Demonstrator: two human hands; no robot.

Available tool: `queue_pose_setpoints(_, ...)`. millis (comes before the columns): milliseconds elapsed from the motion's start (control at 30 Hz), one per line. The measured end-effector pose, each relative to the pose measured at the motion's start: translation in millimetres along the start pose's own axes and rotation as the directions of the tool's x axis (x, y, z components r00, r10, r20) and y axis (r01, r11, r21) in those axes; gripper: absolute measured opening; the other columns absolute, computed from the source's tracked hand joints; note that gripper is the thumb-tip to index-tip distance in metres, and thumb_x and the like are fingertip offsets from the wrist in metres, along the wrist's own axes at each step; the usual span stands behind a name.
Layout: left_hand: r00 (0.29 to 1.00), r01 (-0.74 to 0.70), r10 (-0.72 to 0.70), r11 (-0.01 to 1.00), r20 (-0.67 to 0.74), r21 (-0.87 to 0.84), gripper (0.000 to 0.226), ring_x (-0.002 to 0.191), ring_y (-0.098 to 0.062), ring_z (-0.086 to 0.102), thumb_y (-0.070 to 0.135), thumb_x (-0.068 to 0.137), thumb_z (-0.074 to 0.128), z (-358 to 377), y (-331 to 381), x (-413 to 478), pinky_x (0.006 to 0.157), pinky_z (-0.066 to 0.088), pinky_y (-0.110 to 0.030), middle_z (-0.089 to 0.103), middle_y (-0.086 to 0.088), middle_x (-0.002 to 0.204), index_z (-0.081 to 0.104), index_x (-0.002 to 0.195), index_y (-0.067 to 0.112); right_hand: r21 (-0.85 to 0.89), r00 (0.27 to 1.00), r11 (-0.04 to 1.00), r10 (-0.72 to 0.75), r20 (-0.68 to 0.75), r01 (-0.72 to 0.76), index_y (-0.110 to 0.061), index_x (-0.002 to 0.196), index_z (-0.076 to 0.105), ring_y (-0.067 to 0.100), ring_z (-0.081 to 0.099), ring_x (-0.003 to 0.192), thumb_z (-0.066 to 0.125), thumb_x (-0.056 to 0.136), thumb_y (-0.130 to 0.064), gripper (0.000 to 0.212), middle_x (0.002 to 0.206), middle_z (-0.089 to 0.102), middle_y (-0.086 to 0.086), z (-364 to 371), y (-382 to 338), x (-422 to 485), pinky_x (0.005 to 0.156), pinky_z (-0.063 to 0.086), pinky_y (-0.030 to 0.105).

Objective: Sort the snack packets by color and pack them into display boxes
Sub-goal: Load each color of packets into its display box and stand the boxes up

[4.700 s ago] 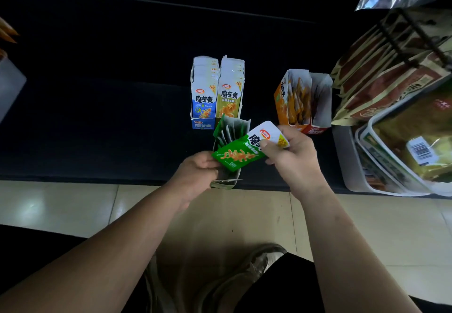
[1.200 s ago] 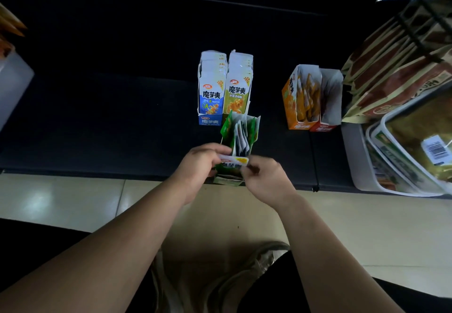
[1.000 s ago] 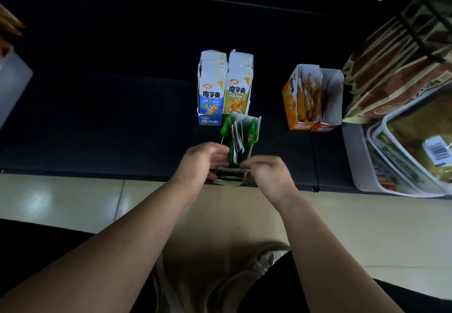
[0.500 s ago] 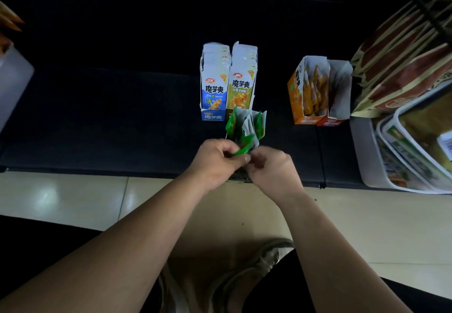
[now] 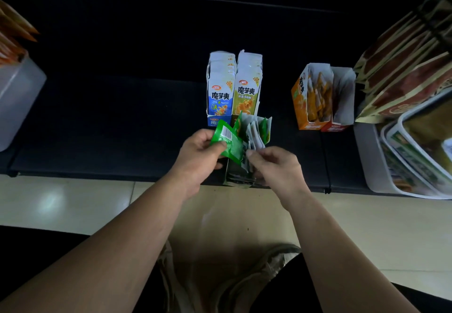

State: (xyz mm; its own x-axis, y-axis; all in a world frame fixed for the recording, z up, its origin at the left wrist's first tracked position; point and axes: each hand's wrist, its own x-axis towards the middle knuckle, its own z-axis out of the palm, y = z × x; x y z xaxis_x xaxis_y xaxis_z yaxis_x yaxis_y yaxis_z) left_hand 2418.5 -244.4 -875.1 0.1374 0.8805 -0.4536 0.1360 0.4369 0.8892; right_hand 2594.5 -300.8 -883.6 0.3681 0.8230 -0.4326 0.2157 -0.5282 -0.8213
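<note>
My left hand (image 5: 200,156) pinches a green snack packet (image 5: 228,141), back side up with a barcode showing, tilted over the green display box (image 5: 241,178) at the front edge of the dark counter. Several green packets (image 5: 256,131) stand upright in that box. My right hand (image 5: 276,168) has curled fingers on the packets at the box's near end. Behind it stand a blue display box (image 5: 220,97) and a yellow-green display box (image 5: 248,95), both packed. An orange display box (image 5: 308,97) with packets stands to the right.
An open red-based box (image 5: 342,99) stands beside the orange one. White tubs (image 5: 371,158) with large bags fill the right side, brown pouches (image 5: 403,68) behind them. A translucent bin (image 5: 17,97) sits at far left. Tiled floor lies below the counter edge.
The packet that my right hand held earlier went down at the box's near end. Now my left hand has lifted a green packet up and to the left of the box.
</note>
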Motion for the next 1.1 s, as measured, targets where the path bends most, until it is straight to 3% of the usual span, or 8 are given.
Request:
queue_pose_setpoints(133, 0.993, -0.038, 0.031, 0.998, 0.112, 0.058, 0.014, 0.082, -0.012, 0.071, 0.015, 0.102, 0.062, 0, -5, -4, 0.056, 0.046, -0.023, 0.078, 0.003, 0.095, 0.07, 0.101, 0.026, -0.138, 0.998, 0.99, -0.03, -0.057, 0.022, -0.02, 0.081, 0.075, 0.025, 0.072, 0.07, 0.073, 0.093, -0.032, 0.016, 0.074, 0.074, 0.001, -3, 1, 0, 0.067, 0.064, 0.041)
queue_pose_setpoints(267, 0.986, 0.029, -0.032, 0.999, 0.163, 0.02, 0.013, 0.086, -0.023, 0.078, 0.013, 0.104, 0.059, -1, -1, -7, 0.053, 0.046, -0.031, 0.079, -0.002, 0.102, 0.069, 0.108, 0.021, 0.072, 0.991, 0.994, 0.094, -0.099, -0.087, -0.019, 0.088, 0.075, 0.03, 0.076, 0.069, 0.064, 0.101, -0.023, 0.018, 0.077, 0.075, 0.015, -8, 0, 1, 0.067, 0.065, 0.05)
queue_pose_setpoints(367, 0.974, 0.105, -0.086, 0.991, 0.209, -0.085, 0.012, 0.094, -0.03, 0.078, 0.008, 0.102, 0.061, -5, 5, -8, 0.075, 0.059, -0.04, 0.078, -0.011, 0.108, 0.069, 0.107, 0.014, 0.081, 0.991, 0.994, 0.083, -0.107, -0.074, -0.018, 0.092, 0.071, 0.024, 0.077, 0.069, 0.059, 0.104, -0.021, 0.017, 0.085, 0.076, 0.016, -10, -2, 2, 0.069, 0.066, 0.048)
queue_pose_setpoints(533, 0.968, 0.161, -0.109, 0.961, 0.225, -0.226, 0.014, 0.112, -0.029, 0.072, 0.003, 0.097, 0.063, -8, 4, -15, 0.106, 0.053, -0.043, 0.076, -0.02, 0.111, 0.076, 0.1, -0.001, -0.051, 0.988, 0.996, -0.081, -0.134, 0.074, -0.017, 0.092, 0.061, 0.016, 0.076, 0.065, 0.051, 0.106, -0.021, 0.017, 0.092, 0.072, 0.012, -8, -10, -4, 0.064, 0.064, 0.052)
queue_pose_setpoints(633, 0.99, 0.105, -0.093, 0.989, 0.109, -0.108, 0.024, 0.105, -0.014, 0.074, 0.032, 0.087, 0.079, -6, 3, -21, 0.101, 0.053, -0.033, 0.08, -0.003, 0.1, 0.08, 0.085, 0.008, 0.003, 0.989, 0.996, -0.084, -0.121, 0.085, -0.018, 0.093, 0.062, 0.016, 0.078, 0.07, 0.051, 0.107, -0.019, 0.017, 0.1, 0.071, 0.009, -6, -12, -7, 0.068, 0.065, 0.052)
queue_pose_setpoints(733, 0.997, 0.078, -0.078, 0.997, -0.029, -0.017, 0.021, 0.087, -0.009, 0.075, 0.018, 0.073, 0.093, -2, -1, -21, 0.082, 0.056, -0.022, 0.08, 0.003, 0.092, 0.079, 0.088, 0.011, 0.045, 0.988, 0.997, -0.061, -0.145, 0.069, -0.018, 0.094, 0.062, 0.018, 0.078, 0.07, 0.053, 0.106, -0.019, 0.015, 0.102, 0.072, 0.008, -9, -11, -8, 0.072, 0.066, 0.049)
queue_pose_setpoints(900, 0.976, 0.207, -0.217, 0.932, -0.001, -0.297, 0.06, 0.101, -0.026, 0.075, -0.005, 0.072, 0.086, 5, -2, -12, 0.088, 0.061, -0.041, 0.076, -0.012, 0.113, 0.066, 0.127, 0.009, 0.149, 0.988, 0.987, -0.035, -0.152, 0.058, -0.017, 0.097, 0.065, 0.02, 0.078, 0.073, 0.058, 0.1, -0.008, 0.012, 0.093, 0.077, 0.006, -18, -15, -8, 0.078, 0.065, 0.049)
queue_pose_setpoints(1100, 0.999, 0.052, -0.049, 0.902, 0.018, -0.429, 0.029, 0.101, -0.023, 0.075, -0.007, 0.093, 0.064, 6, 16, -1, 0.088, 0.061, -0.042, 0.078, -0.009, 0.111, 0.074, 0.11, 0.015, 0.164, 0.991, 0.985, -0.032, -0.131, 0.053, -0.017, 0.098, 0.068, 0.018, 0.078, 0.073, 0.059, 0.101, -0.009, 0.012, 0.096, 0.076, 0.004, -16, -16, -5, 0.078, 0.065, 0.046)
